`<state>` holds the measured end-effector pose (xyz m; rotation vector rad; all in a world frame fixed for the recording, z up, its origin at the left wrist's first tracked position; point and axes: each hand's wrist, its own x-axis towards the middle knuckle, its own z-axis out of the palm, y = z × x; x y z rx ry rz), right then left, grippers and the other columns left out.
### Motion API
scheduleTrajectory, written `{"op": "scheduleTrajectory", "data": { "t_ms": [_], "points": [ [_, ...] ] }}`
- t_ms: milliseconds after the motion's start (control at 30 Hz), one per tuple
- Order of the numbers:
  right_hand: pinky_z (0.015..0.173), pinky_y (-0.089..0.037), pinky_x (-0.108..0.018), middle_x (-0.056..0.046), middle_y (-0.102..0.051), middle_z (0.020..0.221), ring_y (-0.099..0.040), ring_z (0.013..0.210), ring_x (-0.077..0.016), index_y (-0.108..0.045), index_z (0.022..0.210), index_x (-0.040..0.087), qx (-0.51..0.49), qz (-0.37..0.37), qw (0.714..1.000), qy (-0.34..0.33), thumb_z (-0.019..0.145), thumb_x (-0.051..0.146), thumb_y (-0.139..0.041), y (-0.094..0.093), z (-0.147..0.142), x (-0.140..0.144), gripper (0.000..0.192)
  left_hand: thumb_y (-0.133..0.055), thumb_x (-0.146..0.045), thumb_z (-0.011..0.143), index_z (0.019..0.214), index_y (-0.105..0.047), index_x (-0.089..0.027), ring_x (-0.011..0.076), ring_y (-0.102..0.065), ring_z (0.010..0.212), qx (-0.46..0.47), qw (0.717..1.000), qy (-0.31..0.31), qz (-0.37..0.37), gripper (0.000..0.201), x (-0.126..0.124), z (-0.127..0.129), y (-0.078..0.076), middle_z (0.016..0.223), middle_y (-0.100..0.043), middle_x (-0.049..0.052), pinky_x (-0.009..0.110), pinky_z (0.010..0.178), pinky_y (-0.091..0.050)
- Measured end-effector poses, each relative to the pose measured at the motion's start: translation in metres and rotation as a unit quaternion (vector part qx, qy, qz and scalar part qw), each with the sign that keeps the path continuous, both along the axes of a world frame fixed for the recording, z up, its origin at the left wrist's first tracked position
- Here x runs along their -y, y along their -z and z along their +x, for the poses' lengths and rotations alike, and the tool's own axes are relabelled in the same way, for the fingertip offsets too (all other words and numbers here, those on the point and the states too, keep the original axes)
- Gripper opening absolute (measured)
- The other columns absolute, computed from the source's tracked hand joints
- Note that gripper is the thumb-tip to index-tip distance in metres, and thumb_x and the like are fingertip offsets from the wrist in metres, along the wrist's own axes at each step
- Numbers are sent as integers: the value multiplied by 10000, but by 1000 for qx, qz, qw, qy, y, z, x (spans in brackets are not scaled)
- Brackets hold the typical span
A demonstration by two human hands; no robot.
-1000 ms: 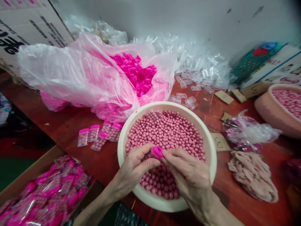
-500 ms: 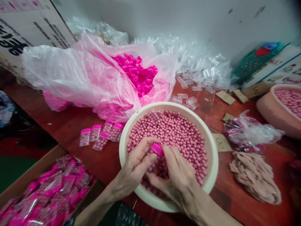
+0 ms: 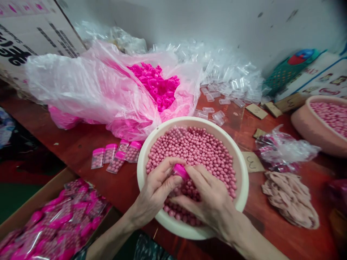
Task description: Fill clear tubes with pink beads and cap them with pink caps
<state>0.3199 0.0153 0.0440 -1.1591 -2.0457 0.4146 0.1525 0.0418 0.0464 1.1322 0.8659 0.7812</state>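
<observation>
1. The left hand (image 3: 155,182) grips a small clear flat plastic container (image 3: 176,188) with a bright magenta plastic cap (image 3: 181,171), its thumb and fingers closed around the upper part
2. The right hand (image 3: 214,198) holds the same piece from the other side, fingers against the cap and thumb near the lower end, so both hands are narrowed on one thing
3. That container is over a round cream plastic basin (image 3: 187,234) of glossy dusky-pink round beads (image 3: 195,144); the fingers partly hide it, so I cannot tell whether its cap is fully seated
4. Finished-looking pieces: five bead-filled, magenta-capped containers (image 3: 116,162) lie on the red-brown table (image 3: 234,131) left of the basin, and many more are heaped in a brown cardboard carton (image 3: 40,200) at lower left
5. Judging by these stocks, much is left: a translucent pinkish-white plastic bag (image 3: 81,83) gapes over a large heap of loose magenta caps (image 3: 155,85), and a big pile of uncapped clear plastic containers (image 3: 230,76) lies against the wall, a few strays near the basin
6. The piece in hand looks nearly complete, while plenty of beads remain in the basin
</observation>
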Motion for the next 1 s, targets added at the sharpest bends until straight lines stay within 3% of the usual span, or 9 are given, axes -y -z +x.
{"op": "scheduleTrajectory", "data": {
  "t_ms": [67,133,200,233,300,400,600,800,1000],
  "points": [
    [714,-570,-300,-58,-657,948,-646,841,-181,-519,1165,199,-128,-156,979,4,783,296,-677,-8,11,-1,425,-499,-259,900,1238,-428,-251,104,-524,735,25,999,25,-29,346,-1,1,-1,860,-559,-7,225,705,-438],
    [675,-578,-273,-35,-671,900,-666,791,-160,-543,1118,208,-269,-260,927,41,785,268,-677,-11,18,-3,364,-497,-270,899,1273,-388,-260,100,-520,684,41,997,51,-51,390,-3,1,-1,854,-551,-7,223,645,-458],
    [610,-576,-248,-22,-667,812,-667,707,-146,-569,1018,183,-366,-277,884,86,786,253,-674,-11,18,-5,264,-504,-275,896,1294,-376,-259,105,-523,686,38,996,58,-56,419,-3,1,-2,852,-552,-3,213,612,-468],
    [600,-573,-247,-21,-661,794,-662,691,-144,-573,992,176,-375,-266,883,97,791,256,-666,-10,16,-6,236,-505,-275,895,1307,-373,-256,111,-530,707,30,997,55,-53,433,-3,1,-2,867,-564,5,211,616,-473],
    [629,-569,-268,-30,-650,808,-647,707,-148,-572,1011,176,-308,-212,923,91,849,250,-591,-10,9,-7,179,-499,-276,898,1337,-363,-262,121,-553,759,12,998,52,-44,459,-2,1,-2,959,-596,31,220,665,-487],
    [742,-555,-346,-78,-626,904,-619,849,-204,-535,1065,159,-88,-115,989,19,888,265,-515,-10,-2,-5,207,-496,-266,900,1351,-378,-282,160,-581,956,3,999,33,-16,466,-1,0,0,1200,-567,60,288,896,-459],
    [724,-557,-416,-162,-565,1009,-578,925,-282,-450,1105,108,130,-25,991,17,840,365,-538,-6,-16,-1,380,-485,-260,907,1347,-395,-271,225,-438,1258,-3,1000,16,-5,450,1,-2,4,1340,-511,52,353,1068,-325],
    [440,-505,-341,-96,-548,722,-558,599,-230,-477,898,123,171,56,983,35,838,347,-451,-3,-25,-5,234,-509,-262,894,1305,-491,-258,213,-361,1317,-72,996,-4,47,412,3,-4,5,1399,-461,14,312,1115,-243],
    [648,-548,-349,-140,-562,1032,-588,875,-247,-409,1139,134,46,-37,998,39,779,293,-577,5,-25,-3,429,-523,-279,880,1341,-439,-221,231,-474,1213,-49,998,-31,-5,472,1,-2,1,1106,-649,47,330,1040,-357]
  ]
}}
